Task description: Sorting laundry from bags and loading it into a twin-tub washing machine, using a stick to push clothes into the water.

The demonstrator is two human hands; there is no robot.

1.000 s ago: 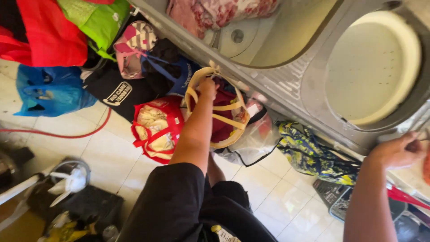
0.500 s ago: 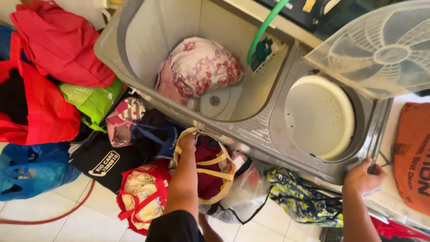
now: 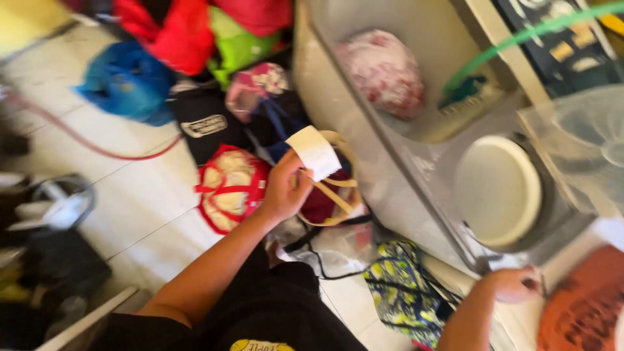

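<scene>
- Far left: blue bag (image 3: 127, 84) on the tiled floor (image 3: 143, 195), a red hose (image 3: 97, 146) curving past it; not in play.
- Red mesh bag (image 3: 231, 188) of pale cloth sits just beside the left hand (image 3: 283, 188), untouched.
- Left hand is pinched around a white slip of paper (image 3: 314, 151), held above the tan-strapped bag (image 3: 331, 188) of dark red clothes, which leans against the washer's front.
- Judgement: the slip is light, so a thumb-and-finger pinch is enough. It should stay clear of the open tub (image 3: 416, 71), where a pink floral bundle (image 3: 383, 65) already lies.
- Cream spinner lid (image 3: 497, 192) is closed, to the right of the tub.
- Right hand (image 3: 517, 285) rests at the washer's near corner; frame is blurred, so cannot tell whether its fingers curl over the edge or lie loose. Bracing there looks sensible while leaning.
</scene>
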